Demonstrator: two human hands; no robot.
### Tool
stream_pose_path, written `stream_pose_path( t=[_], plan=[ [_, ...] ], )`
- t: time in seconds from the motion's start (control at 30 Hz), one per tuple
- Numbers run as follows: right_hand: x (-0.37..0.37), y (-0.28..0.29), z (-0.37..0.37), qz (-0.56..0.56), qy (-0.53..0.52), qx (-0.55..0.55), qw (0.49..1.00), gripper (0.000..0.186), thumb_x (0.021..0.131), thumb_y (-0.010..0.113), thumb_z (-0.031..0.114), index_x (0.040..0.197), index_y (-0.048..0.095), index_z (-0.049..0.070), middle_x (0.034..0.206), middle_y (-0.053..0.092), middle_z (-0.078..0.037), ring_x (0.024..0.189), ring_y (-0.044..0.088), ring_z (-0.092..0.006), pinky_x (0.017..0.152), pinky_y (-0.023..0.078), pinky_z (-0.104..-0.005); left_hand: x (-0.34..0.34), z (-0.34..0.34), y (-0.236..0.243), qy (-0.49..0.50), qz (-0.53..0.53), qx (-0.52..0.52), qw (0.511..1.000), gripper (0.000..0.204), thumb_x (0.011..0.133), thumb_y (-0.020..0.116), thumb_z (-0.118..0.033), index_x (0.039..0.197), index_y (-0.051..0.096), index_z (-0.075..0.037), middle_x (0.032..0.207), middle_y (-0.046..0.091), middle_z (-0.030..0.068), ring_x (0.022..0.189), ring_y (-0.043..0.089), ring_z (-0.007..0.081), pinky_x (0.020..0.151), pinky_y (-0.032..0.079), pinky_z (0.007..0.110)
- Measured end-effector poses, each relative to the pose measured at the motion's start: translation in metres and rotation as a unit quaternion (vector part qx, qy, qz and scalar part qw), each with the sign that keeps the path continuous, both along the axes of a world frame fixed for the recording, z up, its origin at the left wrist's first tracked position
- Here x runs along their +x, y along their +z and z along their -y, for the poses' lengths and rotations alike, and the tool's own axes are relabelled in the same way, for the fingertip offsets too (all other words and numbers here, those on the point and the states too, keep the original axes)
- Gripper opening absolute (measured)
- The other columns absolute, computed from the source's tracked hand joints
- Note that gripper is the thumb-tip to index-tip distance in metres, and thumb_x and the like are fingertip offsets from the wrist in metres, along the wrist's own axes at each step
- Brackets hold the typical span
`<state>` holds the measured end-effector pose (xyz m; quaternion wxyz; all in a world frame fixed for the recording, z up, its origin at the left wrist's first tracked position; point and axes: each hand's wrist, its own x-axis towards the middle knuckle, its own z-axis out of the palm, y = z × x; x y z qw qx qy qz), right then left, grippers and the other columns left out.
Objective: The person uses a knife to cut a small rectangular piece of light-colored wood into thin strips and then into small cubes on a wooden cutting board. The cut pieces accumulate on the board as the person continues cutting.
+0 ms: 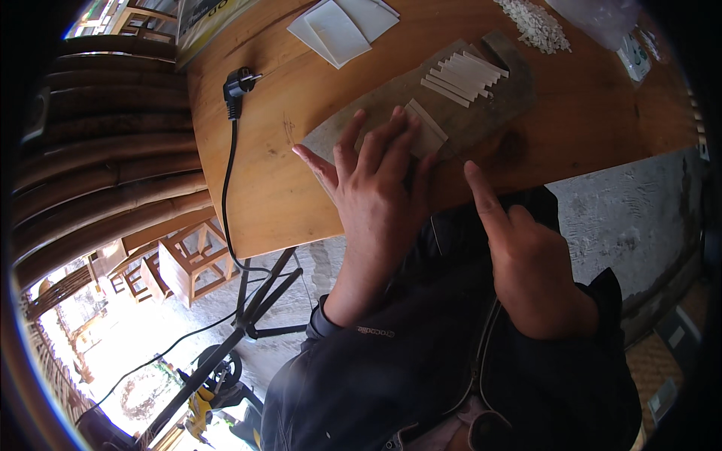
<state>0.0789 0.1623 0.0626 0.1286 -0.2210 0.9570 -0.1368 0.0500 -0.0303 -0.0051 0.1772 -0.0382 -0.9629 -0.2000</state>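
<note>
Plug (239, 84) left of the board (470, 124), sheets (338, 34) beyond; left hand (380, 180) spread over it, right hand (529, 259) pointing, its grip unclear.

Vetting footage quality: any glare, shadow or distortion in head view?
Head view: daylight blown out below the wooden stools; bamboo poles look bowed by the fisheye; dark jacket sunk in shadow; corners black; left hand and paper strips readable.

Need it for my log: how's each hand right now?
Left hand: open, spread over the board.
Right hand: index finger out, others curled; can't tell whether holding.
</note>
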Motion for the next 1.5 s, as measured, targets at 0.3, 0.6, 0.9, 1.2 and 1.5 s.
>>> stream_pose_path(
  t=[0.3,0.6,0.9,1.2,1.5],
  plan=[
    [-0.012,-0.013,-0.010,-0.025,-0.048,-0.090,0.994,0.080,0.090,0.061,-0.002,0.164,0.037,0.016,0.078,0.057,-0.014,0.063,0.066,-0.0304,0.060,0.057,-0.0397,-0.003,-0.001,-0.003,-0.004,-0.025,0.005,1.000,0.039,0.086,0.082,-0.025,0.124,0.075,-0.017,0.131,0.069,-0.0034,0.138,0.053,0.0281,0.124,-0.001,0.073],
    [-0.021,-0.016,0.002,-0.037,-0.023,-0.113,0.993,0.079,0.091,0.062,0.002,0.164,0.037,0.016,0.080,0.058,-0.013,0.068,0.066,-0.0288,0.064,0.058,-0.0382,-0.004,-0.008,-0.001,0.030,-0.024,0.020,0.999,0.041,0.083,0.085,-0.024,0.122,0.076,-0.018,0.129,0.071,-0.0019,0.136,0.055,0.0266,0.125,0.001,0.068],
    [-0.027,-0.015,0.014,-0.024,-0.011,-0.109,0.994,0.079,0.089,0.063,0.003,0.163,0.037,0.013,0.079,0.057,-0.011,0.067,0.066,-0.0285,0.064,0.058,-0.0382,-0.002,-0.004,-0.005,0.026,-0.036,0.009,0.999,0.044,0.080,0.086,-0.031,0.121,0.076,-0.018,0.126,0.070,-0.0027,0.136,0.053,0.0278,0.122,-0.003,0.076],
    [-0.023,-0.029,0.032,-0.092,-0.031,-0.069,0.993,0.075,0.091,0.065,0.010,0.162,0.041,0.014,0.077,0.058,-0.011,0.058,0.066,-0.0276,0.056,0.058,-0.0375,-0.001,-0.004,-0.002,0.019,-0.023,0.008,1.000,0.041,0.083,0.084,-0.030,0.121,0.075,-0.018,0.126,0.070,-0.0037,0.137,0.053,0.0291,0.121,-0.004,0.076],
    [-0.012,-0.020,0.028,-0.073,-0.017,-0.007,0.997,0.075,0.090,0.067,0.011,0.161,0.043,0.013,0.075,0.057,-0.009,0.056,0.067,-0.0237,0.052,0.057,-0.0345,0.003,-0.005,0.003,0.023,-0.013,-0.013,1.000,0.034,0.089,0.078,-0.028,0.120,0.075,-0.015,0.129,0.070,-0.0040,0.139,0.051,0.0313,0.119,-0.005,0.078]
  ],
)
